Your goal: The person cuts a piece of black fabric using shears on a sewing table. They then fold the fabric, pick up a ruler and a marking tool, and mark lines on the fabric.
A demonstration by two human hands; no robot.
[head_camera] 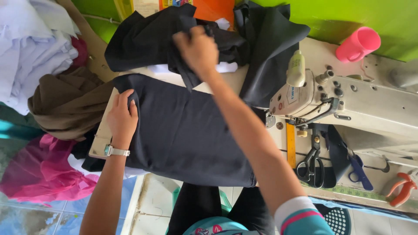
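L. hand (123, 114) pinched the dark cloth's (187, 130) edge on the sewing counter (101, 138) while r. hand (198, 48) gripped a black strip (185, 72) above it.

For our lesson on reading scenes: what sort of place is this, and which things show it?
Most likely a small tailoring or sewing workshop: an industrial sewing machine, black scissors beside it, and dark fabric spread on the table.

The pale desk (322, 54) carries a sewing machine (348, 102), a flat dark cloth (187, 130), a heap of black fabric (148, 39), a pink cup (358, 44), black scissors (311, 162), blue scissors (359, 170), a yellow ruler (291, 150) and orange clippers (402, 188).
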